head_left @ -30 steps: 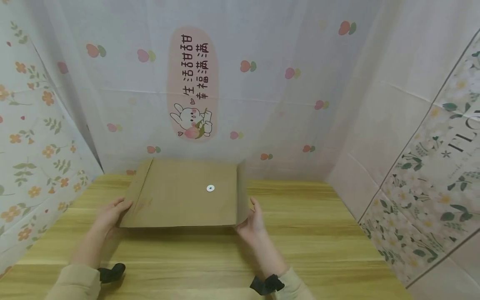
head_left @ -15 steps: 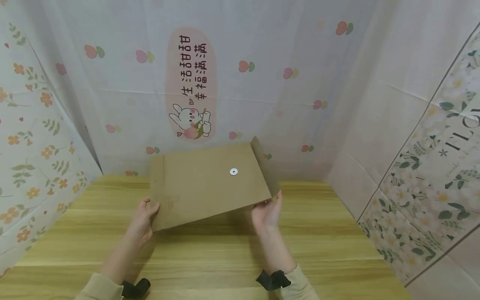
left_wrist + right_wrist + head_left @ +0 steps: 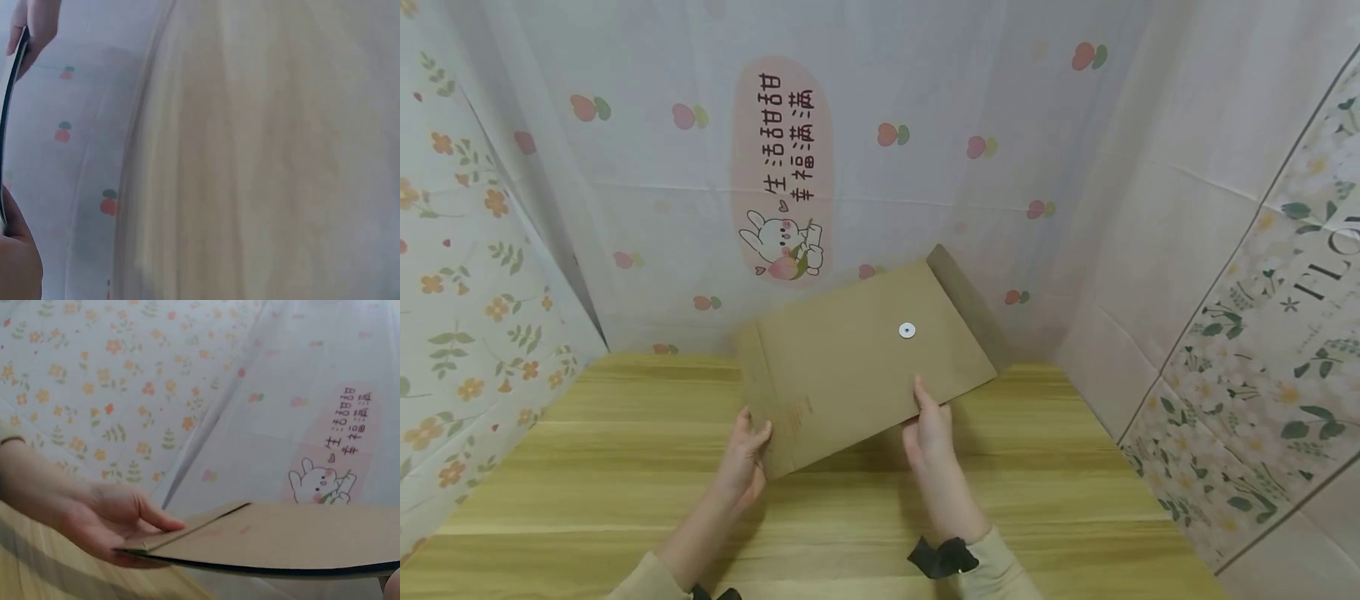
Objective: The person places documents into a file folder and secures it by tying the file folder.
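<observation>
A brown kraft paper envelope is held tilted above the table, its right end higher. A white button sits on its face, and a flap stands bent back along the right end. My left hand pinches the lower left corner, thumb on top and fingers underneath. My right hand grips the lower edge right of the middle, its thumb on the face. In the right wrist view, the left hand holds the folded end, and the envelope's dark edge shows. Only a sliver of the envelope appears in the left wrist view.
Beneath the envelope lies a wood-grain table. A white curtain with fruit prints and a rabbit picture hangs behind it. Floral cloths stand at the left and right. Black bands circle both wrists.
The envelope has moved right and turned, its right end rising. My left hand has moved right with it. My right hand has shifted from the flap end to the lower edge.
</observation>
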The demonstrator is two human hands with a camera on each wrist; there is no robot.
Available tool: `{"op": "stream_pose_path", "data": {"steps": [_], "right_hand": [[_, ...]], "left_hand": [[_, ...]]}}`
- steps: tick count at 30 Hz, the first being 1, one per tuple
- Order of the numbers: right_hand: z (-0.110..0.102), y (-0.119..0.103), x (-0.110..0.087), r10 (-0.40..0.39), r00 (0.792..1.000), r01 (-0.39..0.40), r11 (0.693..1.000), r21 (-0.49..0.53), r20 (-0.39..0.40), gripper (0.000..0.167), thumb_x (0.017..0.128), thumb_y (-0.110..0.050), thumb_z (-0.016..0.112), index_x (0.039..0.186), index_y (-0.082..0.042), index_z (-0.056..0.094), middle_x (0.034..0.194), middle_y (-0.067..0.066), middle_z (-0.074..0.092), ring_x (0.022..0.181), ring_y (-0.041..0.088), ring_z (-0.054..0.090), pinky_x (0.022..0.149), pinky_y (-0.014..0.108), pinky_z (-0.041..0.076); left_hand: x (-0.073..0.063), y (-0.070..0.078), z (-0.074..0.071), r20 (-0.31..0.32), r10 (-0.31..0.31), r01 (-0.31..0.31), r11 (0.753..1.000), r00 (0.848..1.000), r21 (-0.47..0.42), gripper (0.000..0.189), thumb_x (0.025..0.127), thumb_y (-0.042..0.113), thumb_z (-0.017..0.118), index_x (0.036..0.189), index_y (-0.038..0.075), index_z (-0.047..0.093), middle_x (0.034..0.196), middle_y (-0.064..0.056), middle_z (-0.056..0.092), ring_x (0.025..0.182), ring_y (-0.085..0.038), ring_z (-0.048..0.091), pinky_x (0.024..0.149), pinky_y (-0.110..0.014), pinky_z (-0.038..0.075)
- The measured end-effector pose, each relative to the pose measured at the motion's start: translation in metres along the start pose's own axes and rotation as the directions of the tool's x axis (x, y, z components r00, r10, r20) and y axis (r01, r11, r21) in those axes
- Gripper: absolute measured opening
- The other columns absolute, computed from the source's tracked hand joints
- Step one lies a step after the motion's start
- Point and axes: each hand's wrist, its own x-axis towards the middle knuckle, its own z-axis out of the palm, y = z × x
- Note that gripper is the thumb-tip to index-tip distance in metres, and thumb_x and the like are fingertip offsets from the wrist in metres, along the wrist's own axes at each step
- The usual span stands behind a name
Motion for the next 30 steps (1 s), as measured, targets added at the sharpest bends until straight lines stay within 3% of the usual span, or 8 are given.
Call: {"op": "stream_pose_path", "data": {"steps": [2,3,5,8,13,17,23,30], "right_hand": [[-0.003,-0.004,0.003,-0.004,1.0,0.005,0.999,-0.043,0.016,0.039,0.1,-0.008,0.047,0.137,-0.014,0.036,0.129,0.002,0.05,0.126,0.021,0.044,0.107,0.035,0.033],[-0.004,-0.007,0.006,-0.007,1.0,0.008,0.998,-0.057,0.017,0.039,0.1,-0.006,0.048,0.136,-0.014,0.036,0.128,0.002,0.051,0.124,0.02,0.045,0.106,0.034,0.034],[-0.007,-0.012,0.01,-0.002,1.0,0.004,0.995,-0.098,0.019,0.038,0.099,-0.006,0.048,0.134,-0.014,0.037,0.124,0.001,0.052,0.119,0.019,0.049,0.105,0.034,0.036],[-0.01,-0.02,0.018,0.011,1.0,-0.008,0.989,-0.148,0.02,0.033,0.099,-0.004,0.05,0.129,-0.012,0.039,0.117,0.0,0.053,0.111,0.016,0.053,0.101,0.032,0.04],[-0.019,-0.034,0.03,0.053,0.998,-0.049,0.975,-0.217,0.014,0.023,0.097,-0.001,0.051,0.116,-0.01,0.042,0.104,-0.001,0.057,0.095,0.013,0.059,0.09,0.029,0.047],[-0.028,-0.049,0.04,0.07,0.996,-0.052,0.955,-0.292,0.054,0.016,0.097,-0.001,0.051,0.11,-0.008,0.045,0.093,-0.003,0.063,0.086,0.011,0.063,0.082,0.027,0.051],[-0.038,-0.07,0.052,0.161,0.98,-0.092,0.887,-0.453,0.116,0.013,0.097,-0.006,0.053,0.108,-0.009,0.046,0.09,-0.004,0.064,0.079,0.011,0.064,0.073,0.027,0.053],[-0.044,-0.08,0.059,0.242,0.95,-0.081,0.799,-0.596,0.196,0.019,0.097,-0.008,0.054,0.113,-0.006,0.045,0.09,-0.003,0.063,0.076,0.012,0.064,0.069,0.028,0.054]], "left_hand": [[0.0,0.0,-0.001,0.009,-0.004,0.005,1.0,1.0,-0.026,0.074,0.101,0.0,0.036,0.15,0.011,-0.018,0.158,-0.008,-0.012,0.143,-0.021,0.005,0.113,-0.029,0.013],[0.001,0.0,-0.001,0.011,-0.001,0.001,1.0,1.0,-0.029,0.074,0.1,0.0,0.037,0.151,0.01,-0.015,0.158,-0.011,-0.004,0.142,-0.02,0.015,0.112,-0.028,0.019],[0.003,0.003,-0.001,0.026,0.006,-0.005,0.999,1.0,-0.037,0.067,0.1,0.0,0.038,0.151,0.011,-0.004,0.152,-0.011,0.018,0.132,-0.017,0.037,0.106,-0.026,0.033],[0.009,0.01,-0.002,0.02,0.018,-0.018,0.999,1.0,-0.028,0.05,0.101,0.005,0.042,0.143,0.013,0.017,0.132,-0.002,0.043,0.111,-0.01,0.055,0.093,-0.026,0.046],[0.021,0.027,-0.009,-0.047,-0.007,0.008,1.0,0.999,0.024,0.029,0.1,0.008,0.048,0.124,0.015,0.035,0.106,0.006,0.059,0.093,-0.01,0.062,0.08,-0.027,0.052],[0.03,0.039,-0.017,-0.036,-0.044,0.048,0.993,0.998,0.112,0.037,0.099,0.01,0.051,0.133,0.006,0.035,0.099,0.005,0.061,0.084,-0.009,0.063,0.075,-0.025,0.052],[0.043,0.048,-0.025,0.137,-0.144,0.082,0.919,0.98,0.385,0.058,0.098,0.015,0.055,0.146,-0.004,0.029,0.096,0.004,0.063,0.077,-0.007,0.062,0.063,-0.019,0.049],[0.053,0.045,-0.004,0.272,-0.224,0.047,0.845,0.936,0.533,0.065,0.096,0.018,0.058,0.144,-0.011,0.026,0.121,-0.018,0.061,0.103,-0.023,0.064,0.084,-0.035,0.053]]}}
